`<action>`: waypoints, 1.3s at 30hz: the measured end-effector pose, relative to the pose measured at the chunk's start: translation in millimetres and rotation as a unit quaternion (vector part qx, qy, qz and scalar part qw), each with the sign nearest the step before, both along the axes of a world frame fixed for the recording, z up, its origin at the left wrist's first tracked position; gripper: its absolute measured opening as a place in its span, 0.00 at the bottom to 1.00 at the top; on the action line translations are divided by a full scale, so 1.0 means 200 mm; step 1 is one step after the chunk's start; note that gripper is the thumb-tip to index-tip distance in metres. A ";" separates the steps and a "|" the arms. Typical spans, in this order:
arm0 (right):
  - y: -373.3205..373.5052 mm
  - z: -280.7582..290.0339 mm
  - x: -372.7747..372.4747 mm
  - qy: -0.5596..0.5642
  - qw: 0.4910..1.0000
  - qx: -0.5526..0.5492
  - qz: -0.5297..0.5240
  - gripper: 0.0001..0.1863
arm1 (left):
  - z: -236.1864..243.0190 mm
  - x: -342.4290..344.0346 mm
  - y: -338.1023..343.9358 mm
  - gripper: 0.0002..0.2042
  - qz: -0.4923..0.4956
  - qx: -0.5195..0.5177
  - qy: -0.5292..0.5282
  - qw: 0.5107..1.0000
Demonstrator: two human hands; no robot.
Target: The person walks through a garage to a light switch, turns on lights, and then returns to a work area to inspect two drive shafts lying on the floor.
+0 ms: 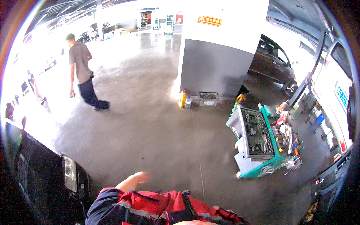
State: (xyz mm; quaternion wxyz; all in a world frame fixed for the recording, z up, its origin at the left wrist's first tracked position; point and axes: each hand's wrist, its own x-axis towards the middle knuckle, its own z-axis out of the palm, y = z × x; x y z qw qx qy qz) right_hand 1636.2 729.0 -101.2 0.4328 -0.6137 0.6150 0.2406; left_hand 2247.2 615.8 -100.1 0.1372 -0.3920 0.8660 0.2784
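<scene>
My left hand (140, 177) reaches forward over the grey floor, just beyond the red and navy jacket (150, 202) I wear. It touches nothing that I can see, and its fingers are too smeared to make out. The front of a dark car (41, 176) with a headlight (70, 174) is the nearest thing to it, on the left. Only part of my right sleeve (228, 215) shows at the lower edge; the right hand is out of sight.
A green tool trolley (258, 168) with trays of tools stands on the right. Beyond it are a white vehicle (332, 90) and a dark car (270, 62). A yellow jug (182, 99) and clear bottle (188, 102) stand by the pillar (213, 63). A person (80, 63) is at left.
</scene>
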 end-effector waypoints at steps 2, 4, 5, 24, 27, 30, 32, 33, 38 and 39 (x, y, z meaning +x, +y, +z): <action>-0.38 0.06 -0.08 0.009 1.000 -0.028 0.001 0.21 | -0.19 0.16 -0.01 0.14 -0.280 -0.300 0.087 0.908; -0.80 0.12 -0.16 -0.004 0.991 -0.130 0.022 0.19 | -0.31 0.21 -0.01 0.17 0.047 0.076 -0.149 0.985; -0.98 0.15 -0.19 -0.017 0.981 -0.191 0.021 0.19 | -0.34 0.19 -0.02 0.17 0.068 0.066 -0.169 0.981; -3.25 0.34 -0.09 0.061 0.985 -0.162 -0.012 0.21 | 0.12 -0.03 -2.82 0.16 0.173 0.116 -0.228 0.951; -3.54 0.28 -0.04 0.009 0.982 -0.155 -0.110 0.21 | 0.37 -0.13 -3.35 0.14 0.131 -0.031 -0.106 0.985; -3.87 0.17 0.04 0.015 0.991 -0.129 -0.007 0.22 | 0.45 -0.22 -3.68 0.14 0.450 0.022 0.070 0.890; -4.10 0.13 0.07 -0.046 0.994 -0.025 -0.097 0.23 | 0.39 -0.21 -3.82 0.14 0.450 0.030 0.082 0.889; -4.24 0.15 0.04 -0.085 0.993 -0.036 -0.074 0.23 | 0.33 -0.19 -3.84 0.14 0.361 -0.042 0.053 0.930; -5.39 0.29 0.17 -0.114 0.989 -0.089 -0.010 0.24 | 0.06 -0.03 -3.81 0.14 0.256 0.099 -0.079 0.958; -5.70 0.33 0.24 -0.087 0.984 -0.156 0.025 0.22 | 0.04 -0.01 -3.81 0.14 0.302 0.137 -0.077 0.940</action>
